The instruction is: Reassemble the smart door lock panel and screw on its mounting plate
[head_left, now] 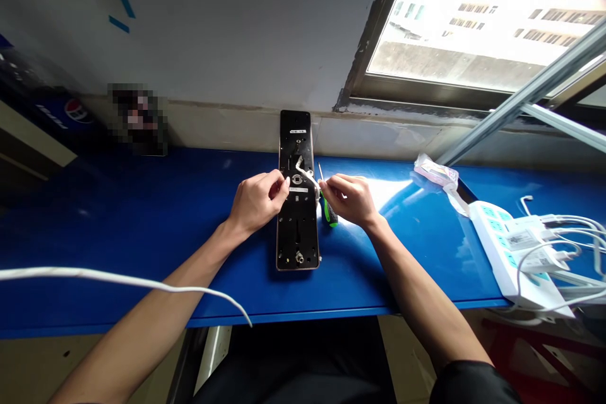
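Note:
A long black lock plate (pixel 307 227) with rounded corners, screws and posts lies on the blue table, its far end near the wall. From a slot in it comes a short white cable (pixel 305 172), which bends over the right edge. My left hand (pixel 259 201) is closed in a pinch at the plate's left edge; whatever is between its fingertips is too small to make out. My right hand (pixel 349 197) is also pinched, its fingertips right beside the cable; whether they grip it is unclear. Partly behind that hand lies a green-and-black screwdriver (pixel 330 214).
The blue table (pixel 142 221) has its back edge against the wall. On the right, a white power strip (pixel 495 246) carries plugs and cords beside a clear plastic bag (pixel 435 170). Another white cord (pixel 118 276) crosses above my left forearm. A metal strut (pixel 502 113) slants before the window.

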Motion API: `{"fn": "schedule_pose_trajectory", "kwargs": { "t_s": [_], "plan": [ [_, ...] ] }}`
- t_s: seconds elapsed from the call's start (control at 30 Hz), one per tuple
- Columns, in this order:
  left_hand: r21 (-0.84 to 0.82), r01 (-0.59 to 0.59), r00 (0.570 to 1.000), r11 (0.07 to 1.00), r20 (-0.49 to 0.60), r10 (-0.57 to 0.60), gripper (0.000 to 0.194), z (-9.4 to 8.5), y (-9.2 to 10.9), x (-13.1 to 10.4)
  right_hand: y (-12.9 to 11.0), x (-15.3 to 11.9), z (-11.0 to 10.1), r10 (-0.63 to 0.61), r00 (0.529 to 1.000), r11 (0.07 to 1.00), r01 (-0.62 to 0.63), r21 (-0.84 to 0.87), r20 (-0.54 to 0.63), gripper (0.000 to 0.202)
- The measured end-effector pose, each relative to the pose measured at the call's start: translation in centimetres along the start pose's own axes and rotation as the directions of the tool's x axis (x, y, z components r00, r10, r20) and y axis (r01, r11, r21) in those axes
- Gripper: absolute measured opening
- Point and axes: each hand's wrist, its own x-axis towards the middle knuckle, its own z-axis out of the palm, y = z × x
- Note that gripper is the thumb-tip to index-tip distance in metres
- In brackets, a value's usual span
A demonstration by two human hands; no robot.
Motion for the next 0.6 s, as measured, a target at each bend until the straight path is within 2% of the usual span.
{"fn": "schedule_pose_trajectory", "kwargs": {
  "t_s": [0.6],
  "plan": [
    [-0.005, -0.020, 1.000, 1.000, -0.021, 0.020, 0.030, -0.15, 0.26, 0.16, 0.22, 0.04, -0.10, -0.004, 1.000, 1.000, 0.004, -0.017, -0.011, 0.044]
  ]
}}
